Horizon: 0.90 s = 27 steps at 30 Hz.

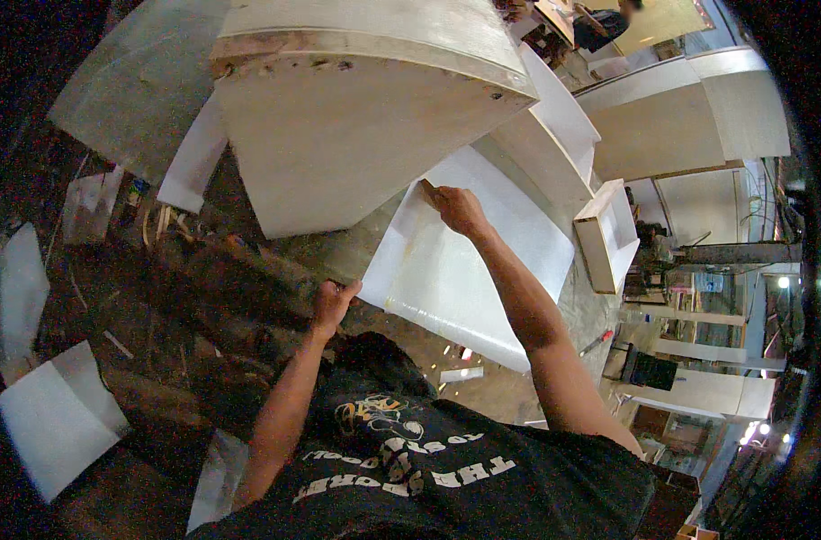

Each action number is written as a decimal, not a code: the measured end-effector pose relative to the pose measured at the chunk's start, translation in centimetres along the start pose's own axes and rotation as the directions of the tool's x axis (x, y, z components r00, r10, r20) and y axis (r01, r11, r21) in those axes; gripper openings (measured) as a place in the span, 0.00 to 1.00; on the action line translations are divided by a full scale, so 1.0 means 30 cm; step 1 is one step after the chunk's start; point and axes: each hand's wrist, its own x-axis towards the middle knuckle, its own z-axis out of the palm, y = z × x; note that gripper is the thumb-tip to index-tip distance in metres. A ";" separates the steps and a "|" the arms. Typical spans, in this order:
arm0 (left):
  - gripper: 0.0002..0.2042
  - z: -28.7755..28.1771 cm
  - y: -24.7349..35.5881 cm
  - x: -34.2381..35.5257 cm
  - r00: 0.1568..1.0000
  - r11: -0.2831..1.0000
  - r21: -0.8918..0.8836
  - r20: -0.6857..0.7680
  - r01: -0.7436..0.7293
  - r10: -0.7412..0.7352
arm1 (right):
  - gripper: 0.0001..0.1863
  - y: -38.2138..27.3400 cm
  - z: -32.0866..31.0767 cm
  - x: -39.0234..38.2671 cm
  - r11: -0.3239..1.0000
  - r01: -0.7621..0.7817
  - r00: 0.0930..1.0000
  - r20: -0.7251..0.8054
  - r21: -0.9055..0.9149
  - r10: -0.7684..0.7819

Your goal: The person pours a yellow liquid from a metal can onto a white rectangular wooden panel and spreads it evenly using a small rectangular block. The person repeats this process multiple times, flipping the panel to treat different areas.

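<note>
A large white sheet (518,243) slants in front of me, with a yellowish, glossy patch over its middle. My left hand (336,306) is closed on the sheet's near left corner, thumb on top. Over the sheet's far left part reaches my right hand (460,210), its fingers closed round a small flat brown piece (428,191). That piece lies at or just above the sheet's surface; whether it touches I cannot tell. Most of it is hidden by the fingers.
A big pale wooden box-like panel piece (338,144) stands just beyond the sheet. Open white box frames (608,234) are at the right. White offcuts (64,418) and scraps litter the dark floor at the left. Another person (599,29) is far off at the top right.
</note>
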 end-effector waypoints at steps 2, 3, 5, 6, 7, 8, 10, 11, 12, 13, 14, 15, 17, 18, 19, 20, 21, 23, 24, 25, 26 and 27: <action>0.16 -0.012 0.000 -0.003 0.999 0.999 0.015 0.011 -0.048 0.048 | 0.14 -0.023 0.010 -0.025 0.998 0.018 1.000 0.013 -0.056 -0.017; 0.14 -0.017 -0.001 -0.005 0.996 0.995 0.045 0.015 -0.092 0.092 | 0.14 -0.035 0.012 -0.040 0.997 0.071 0.997 -0.012 -0.008 -0.071; 0.12 -0.024 -0.004 -0.011 0.992 0.991 0.032 0.017 -0.129 0.128 | 0.16 -0.057 0.013 -0.076 0.988 0.154 0.987 -0.046 0.032 -0.152; 0.12 -0.024 -0.007 -0.016 0.993 0.993 -0.011 0.014 -0.120 0.120 | 0.17 -0.071 0.014 -0.090 0.992 0.105 0.994 -0.027 0.064 -0.104; 0.11 -0.025 -0.009 -0.016 0.992 0.990 -0.070 0.036 -0.119 0.122 | 0.17 -0.083 0.016 -0.102 0.995 0.074 0.997 -0.003 0.072 -0.073; 0.12 -0.025 -0.012 -0.016 0.995 0.995 -0.037 0.031 -0.090 0.091 | 0.18 -0.095 0.020 -0.112 0.996 0.045 0.999 0.017 0.080 -0.047; 0.16 -0.025 -0.019 -0.005 0.996 0.999 -0.002 0.074 -0.045 0.045 | 0.16 -0.116 0.029 -0.137 0.993 0.122 0.992 -0.013 0.005 -0.122; 0.16 -0.023 -0.024 0.004 0.994 0.996 -0.009 0.068 -0.086 0.086 | 0.16 -0.128 0.035 -0.152 0.988 0.145 0.989 0.004 -0.058 -0.145; 0.15 -0.021 -0.028 0.016 0.990 0.992 -0.016 0.062 -0.126 0.126 | 0.16 -0.140 0.041 -0.157 0.978 0.168 0.986 0.023 -0.119 -0.167; 0.15 -0.022 -0.033 0.027 0.989 0.991 -0.010 0.066 -0.133 0.134 | 0.15 -0.149 0.044 -0.177 0.992 0.121 0.992 -0.030 0.048 -0.119; 0.15 -0.026 -0.039 0.037 0.990 0.993 -0.016 0.075 -0.119 0.120 | 0.15 -0.160 0.046 -0.193 0.991 0.119 0.993 -0.012 0.053 -0.119; 0.14 -0.033 -0.043 0.049 0.993 0.997 -0.008 0.093 -0.072 0.073 | 0.14 -0.173 0.047 -0.208 0.991 0.117 0.993 0.006 0.059 -0.118; 0.12 -0.051 -0.055 0.060 0.995 1.000 -0.002 0.103 -0.003 0.003 | 0.14 -0.202 0.049 -0.242 0.993 0.095 0.994 0.042 0.067 -0.097; 0.12 -0.060 -0.063 0.061 0.995 1.000 -0.004 0.096 0.020 -0.019 | 0.15 -0.218 0.051 -0.260 0.993 0.095 0.994 0.048 0.071 -0.098; 0.12 -0.068 -0.071 0.063 0.995 0.999 -0.013 0.095 0.044 -0.043 | 0.15 -0.235 0.053 -0.279 0.993 0.094 0.994 0.052 0.075 -0.098; 0.12 -0.074 -0.079 0.064 0.994 0.999 -0.013 0.106 0.038 -0.037 | 0.15 -0.252 0.056 -0.297 0.991 0.111 0.992 0.051 0.077 -0.115; 0.12 -0.078 -0.087 0.067 0.992 0.999 -0.017 0.124 0.034 -0.031 | 0.15 -0.268 0.058 -0.315 0.986 0.164 0.985 0.057 0.033 -0.165; 0.13 -0.079 -0.101 0.082 0.994 0.996 -0.092 0.105 -0.019 0.029 | 0.15 -0.302 0.067 -0.349 0.986 0.142 0.987 0.060 0.084 -0.148; 0.14 -0.073 -0.104 0.093 0.995 0.984 -0.161 0.065 -0.071 0.082 | 0.15 -0.319 0.072 -0.366 0.990 0.111 0.989 0.090 0.089 -0.119; 0.15 -0.073 -0.105 0.104 0.995 0.975 -0.215 0.067 -0.054 0.069 | 0.15 -0.334 0.076 -0.384 0.992 0.113 0.988 0.104 0.061 -0.118; 0.15 -0.079 -0.102 0.114 0.991 0.969 -0.225 0.065 -0.102 0.119 | 0.15 -0.352 0.080 -0.402 0.988 0.131 0.987 0.081 0.078 -0.137; 0.15 -0.090 -0.094 0.122 0.988 0.972 -0.221 0.110 -0.079 0.106 | 0.15 -0.369 0.085 -0.421 0.987 0.141 0.987 0.069 0.079 -0.147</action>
